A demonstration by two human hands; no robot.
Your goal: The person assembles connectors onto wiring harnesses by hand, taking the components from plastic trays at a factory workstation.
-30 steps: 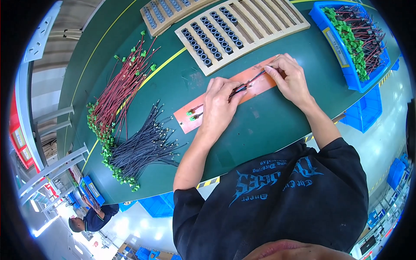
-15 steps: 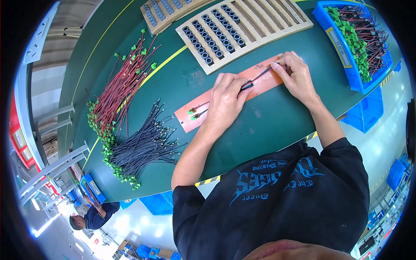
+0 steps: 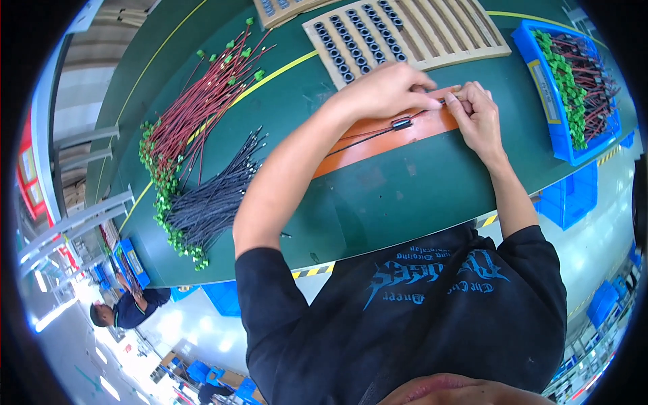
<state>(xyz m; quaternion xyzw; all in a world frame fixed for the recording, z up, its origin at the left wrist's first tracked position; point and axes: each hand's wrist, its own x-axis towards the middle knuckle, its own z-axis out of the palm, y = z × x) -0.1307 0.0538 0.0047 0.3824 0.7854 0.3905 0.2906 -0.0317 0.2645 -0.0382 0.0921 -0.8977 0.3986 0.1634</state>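
A thin black wire (image 3: 368, 138) lies along an orange mat (image 3: 378, 138) on the green table (image 3: 378, 196), and a small black ring bead (image 3: 401, 123) sits on the wire. My left hand (image 3: 385, 91) reaches across and pinches the wire's far end, close to a wooden tray of black rings (image 3: 358, 40). My right hand (image 3: 479, 115) meets it at the same end, fingertips closed on the wire. The two hands touch at the mat's upper right.
A pile of red wires with green connectors (image 3: 196, 115) and a pile of black wires (image 3: 209, 202) lie on the left of the table. A blue bin (image 3: 540, 74) of wires stands at the right. More blue bins sit on the floor. Another person (image 3: 128, 307) is at lower left.
My left hand has slid right along the wire from mid-mat up to my right hand. The black ring now lies exposed on the wire behind it.
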